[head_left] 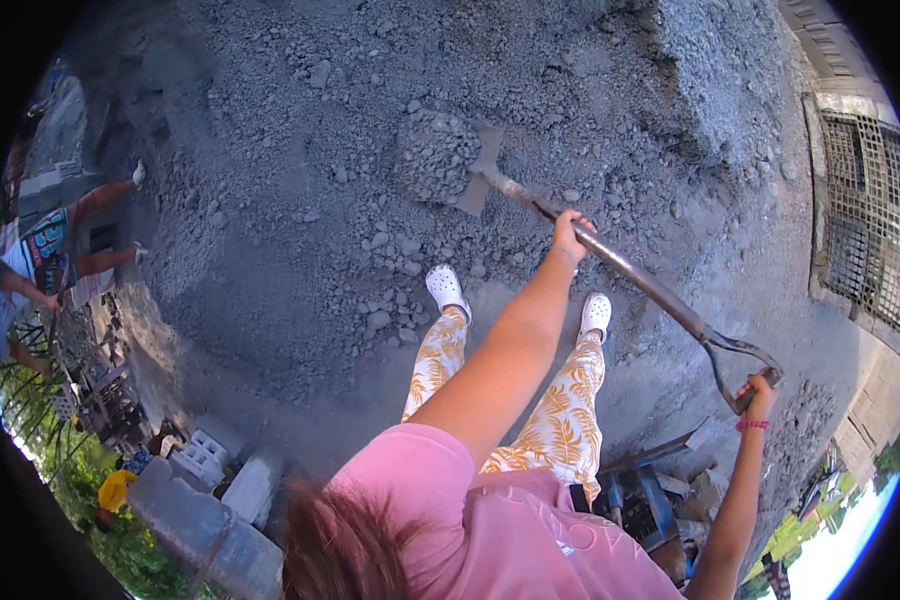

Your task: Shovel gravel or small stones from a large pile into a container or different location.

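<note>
A long metal shovel point(642, 279) slants across the view from upper middle to lower right. My left hand point(571, 235) is wrapped round its shaft, not far above the blade. At the other end, my right hand point(760, 395) grips the D-shaped handle, out to the right of my body. The blade is loaded with a heap of grey gravel point(436, 155), which hides most of the metal; only its rear edge shows. Loose grey gravel and stones lie on the ground under and around the blade, ahead of my white clogs point(446, 287).
A larger gravel pile point(720, 80) rises at the far right, near a wall with a grated opening point(863, 215). Another person point(45, 255) stands at the left. Concrete blocks point(202, 458) lie at lower left. A blue metal object point(642, 508) sits behind me at lower right.
</note>
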Demonstrator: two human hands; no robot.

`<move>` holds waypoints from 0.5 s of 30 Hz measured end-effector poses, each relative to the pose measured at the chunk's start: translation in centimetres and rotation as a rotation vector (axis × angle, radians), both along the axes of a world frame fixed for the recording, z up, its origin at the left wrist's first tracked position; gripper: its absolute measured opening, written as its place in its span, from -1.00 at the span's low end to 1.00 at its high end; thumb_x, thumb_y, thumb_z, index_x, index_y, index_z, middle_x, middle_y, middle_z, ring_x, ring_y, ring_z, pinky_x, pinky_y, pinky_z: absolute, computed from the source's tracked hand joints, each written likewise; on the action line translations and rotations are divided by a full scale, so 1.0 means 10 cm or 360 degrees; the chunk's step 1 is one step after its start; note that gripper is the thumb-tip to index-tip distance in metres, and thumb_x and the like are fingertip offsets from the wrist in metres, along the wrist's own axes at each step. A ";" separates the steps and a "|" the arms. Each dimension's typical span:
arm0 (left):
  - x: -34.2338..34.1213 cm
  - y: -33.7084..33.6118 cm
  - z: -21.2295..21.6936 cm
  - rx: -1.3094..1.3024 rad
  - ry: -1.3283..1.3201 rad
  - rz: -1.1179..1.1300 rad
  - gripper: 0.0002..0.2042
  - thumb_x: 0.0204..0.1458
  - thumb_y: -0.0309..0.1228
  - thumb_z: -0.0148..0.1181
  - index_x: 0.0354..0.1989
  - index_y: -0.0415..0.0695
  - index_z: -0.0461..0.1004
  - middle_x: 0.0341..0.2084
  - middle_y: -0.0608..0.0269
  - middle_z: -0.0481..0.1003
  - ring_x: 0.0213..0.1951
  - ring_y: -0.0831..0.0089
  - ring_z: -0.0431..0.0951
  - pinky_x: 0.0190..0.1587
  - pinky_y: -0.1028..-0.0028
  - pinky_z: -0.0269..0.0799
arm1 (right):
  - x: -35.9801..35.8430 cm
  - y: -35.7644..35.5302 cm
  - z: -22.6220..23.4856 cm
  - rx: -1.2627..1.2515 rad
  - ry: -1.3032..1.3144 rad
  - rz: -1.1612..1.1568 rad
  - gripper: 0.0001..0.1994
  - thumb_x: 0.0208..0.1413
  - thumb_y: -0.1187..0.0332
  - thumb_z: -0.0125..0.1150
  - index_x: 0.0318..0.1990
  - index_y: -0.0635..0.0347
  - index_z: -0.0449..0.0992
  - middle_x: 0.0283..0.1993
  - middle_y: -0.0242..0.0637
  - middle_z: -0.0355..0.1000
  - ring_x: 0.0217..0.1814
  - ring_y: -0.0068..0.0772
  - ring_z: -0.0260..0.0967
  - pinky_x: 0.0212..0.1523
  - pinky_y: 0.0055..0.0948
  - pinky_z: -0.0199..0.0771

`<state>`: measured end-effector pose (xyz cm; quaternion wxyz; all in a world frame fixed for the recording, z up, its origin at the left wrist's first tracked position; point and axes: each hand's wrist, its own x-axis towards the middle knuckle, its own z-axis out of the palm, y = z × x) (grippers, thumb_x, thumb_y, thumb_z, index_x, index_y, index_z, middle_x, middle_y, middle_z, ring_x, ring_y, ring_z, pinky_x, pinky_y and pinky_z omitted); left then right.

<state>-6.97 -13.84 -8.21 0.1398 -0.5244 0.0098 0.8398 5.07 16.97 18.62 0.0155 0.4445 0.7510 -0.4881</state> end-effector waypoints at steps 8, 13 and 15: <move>1.01 -2.93 0.34 -0.0786 -0.0026 0.0075 -0.89 -0.43 -0.42 -0.03 -0.74 -0.12 0.18 -0.82 0.24 0.22 -0.70 0.38 0.24 -0.56 0.39 0.24 | 0.60 -2.04 -0.91 -0.0648 0.0213 0.0422 -0.89 -0.44 0.54 0.00 -0.61 0.25 0.25 -0.75 -0.36 0.19 -0.78 -0.53 0.15 -0.75 -0.57 0.19; 1.58 -4.52 1.52 -0.1151 0.0142 0.0565 -0.91 -0.40 -0.49 -0.11 -0.76 -0.12 0.12 -0.83 0.30 0.16 -0.74 0.48 0.20 -0.65 0.53 0.22 | 0.48 -3.25 -0.26 -0.0597 0.0806 0.1299 -0.89 -0.47 0.54 0.07 -0.66 0.19 0.29 -0.67 -0.40 0.25 -0.66 -0.56 0.20 -0.64 -0.57 0.19; 1.73 -4.75 1.97 -0.0984 0.0439 0.0735 -0.91 -0.40 -0.49 -0.13 -0.76 -0.14 0.10 -0.82 0.32 0.15 -0.74 0.52 0.19 -0.65 0.56 0.19 | 0.35 -3.51 0.13 -0.0503 0.1272 0.1672 -0.85 -0.52 0.52 0.10 -0.66 0.20 0.28 -0.69 -0.30 0.23 -0.69 -0.40 0.20 -0.64 -0.53 0.19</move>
